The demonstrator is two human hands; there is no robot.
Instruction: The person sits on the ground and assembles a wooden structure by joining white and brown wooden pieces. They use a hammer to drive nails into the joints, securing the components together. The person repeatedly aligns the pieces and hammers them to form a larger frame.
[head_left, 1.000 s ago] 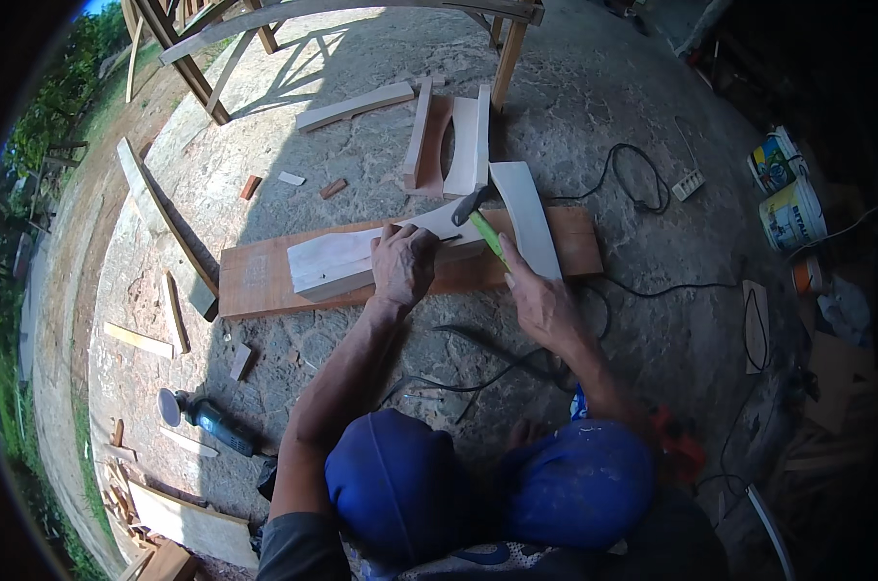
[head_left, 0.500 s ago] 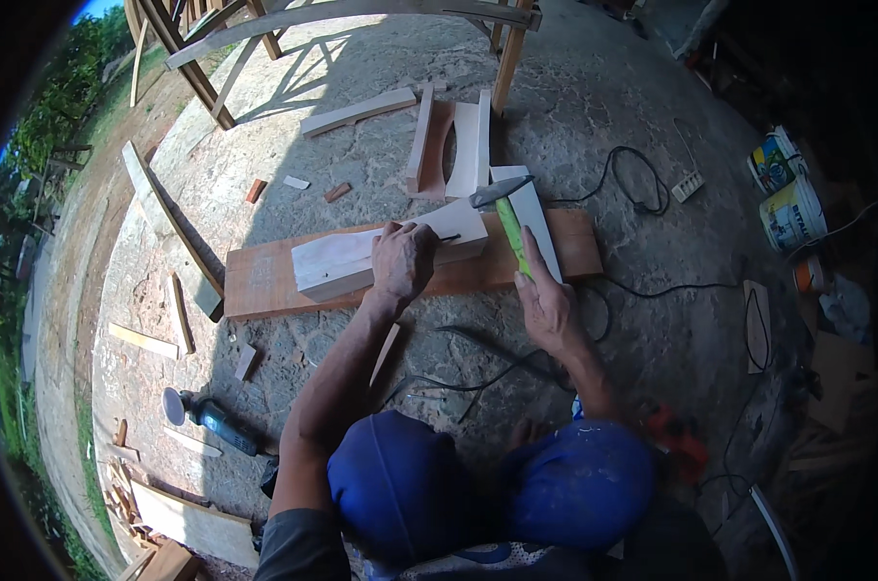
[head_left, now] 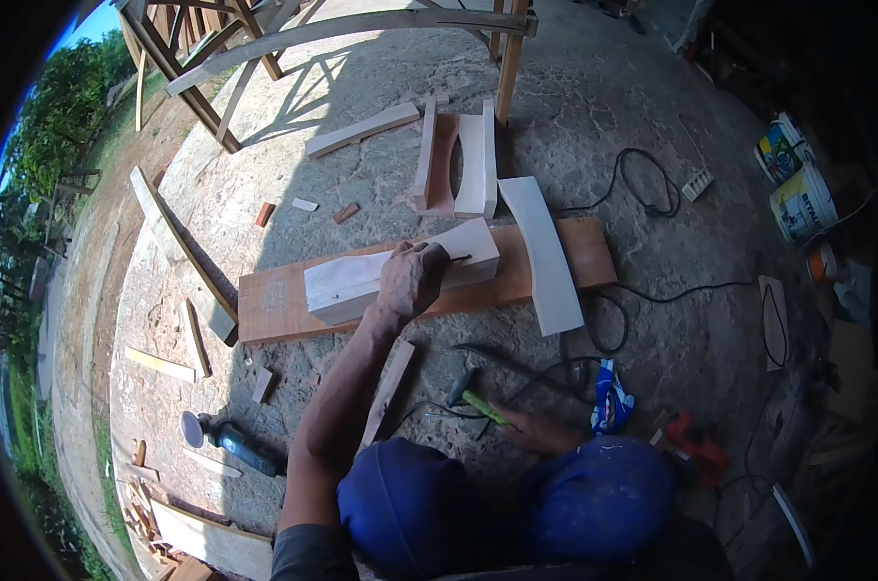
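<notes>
My left hand (head_left: 412, 279) is closed on top of a pale wooden block (head_left: 352, 279) with a wavy side. Out of its fingers, toward the block's right end, pokes a thin dark rod (head_left: 461, 259), perhaps a nail. The block lies along a reddish-brown plank (head_left: 274, 300) on the ground. Lowered in front of my right knee, my right hand (head_left: 534, 429) grips a hammer (head_left: 479, 403) by its bright green handle, dark head pointing left. Across the plank's right part rests a pale curved board (head_left: 547, 261), touched by neither hand.
Past the plank stands a frame of pale pieces (head_left: 473, 160). An angle grinder (head_left: 237, 445) lies at left near wood scraps. Black cable (head_left: 686, 297) winds over the concrete at right, near paint buckets (head_left: 802, 208). A blue packet (head_left: 610, 397) lies by my right knee.
My right hand has brought the hammer down and back from above the block's right end to near my knees. My left hand stays on the block. The whole view has shifted slightly.
</notes>
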